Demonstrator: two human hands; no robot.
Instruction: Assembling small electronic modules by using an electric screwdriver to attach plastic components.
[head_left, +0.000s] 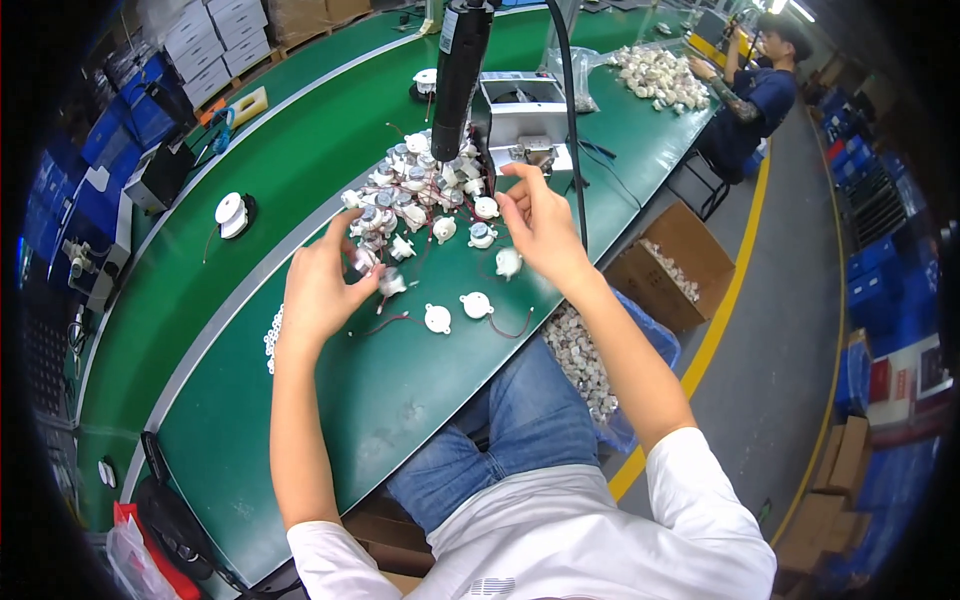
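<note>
Grey factory floor (pixel 790 260) with yellow lines fills the right of the frame; a long green worktop (pixel 230 470) runs from lower left to upper right. One co-worker (pixel 755 115) sits at its far end, upper right. Below that, right of centre, an open cardboard carton (pixel 705 245) contains small pale parts. At upper centre, a black cylindrical tool (pixel 460 95) hangs over the worktop beside a pale metal fixture (pixel 522 122).

Under the tool lies the heap of white two-eared housings (pixel 410 190), the items being handled. Right hand (pixel 545 230), at the heap's right edge: thumb and forefinger apart, nothing seen in the grip. Left hand (pixel 315 285), at its lower left: fingers curved beside a blurred housing (pixel 393 281); whether the grip has hold of it cannot be told.

Two single housings lie nearer the lap, with thin leads (pixel 392 319) close by. Assessed good practice: pinch each casing by its rim, free tangled leads gently, and never pull by the wire.
</note>
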